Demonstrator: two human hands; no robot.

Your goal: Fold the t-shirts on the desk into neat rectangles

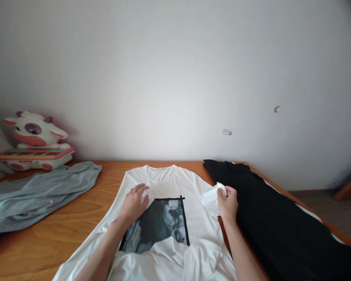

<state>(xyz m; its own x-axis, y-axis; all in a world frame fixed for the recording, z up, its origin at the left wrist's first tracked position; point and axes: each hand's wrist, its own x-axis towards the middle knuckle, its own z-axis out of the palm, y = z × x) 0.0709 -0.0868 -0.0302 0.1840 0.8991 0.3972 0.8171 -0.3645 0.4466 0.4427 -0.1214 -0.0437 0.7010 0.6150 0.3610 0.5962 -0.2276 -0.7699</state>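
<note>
A white T-shirt (pixel 160 183) lies face up on the wooden table, its collar toward the wall. On its chest is a dark grey marbled print with a black border. My right hand (pixel 228 203) is closed on the edge of the sleeve at the right, lifting it a little. Over the left chest, by the print's upper corner, my left hand (pixel 134 201) has its thumb and fingers apart and holds nothing. Near me the lower part of the shirt is bunched in folds.
Black clothing (pixel 269 218) lies along the right side of the table, with white edging showing beneath it. At the left are a grey garment (pixel 46 191) and a cow-shaped toy keyboard (pixel 35 142). The wooden table (pixel 67 222) meets a white wall (pixel 175 78).
</note>
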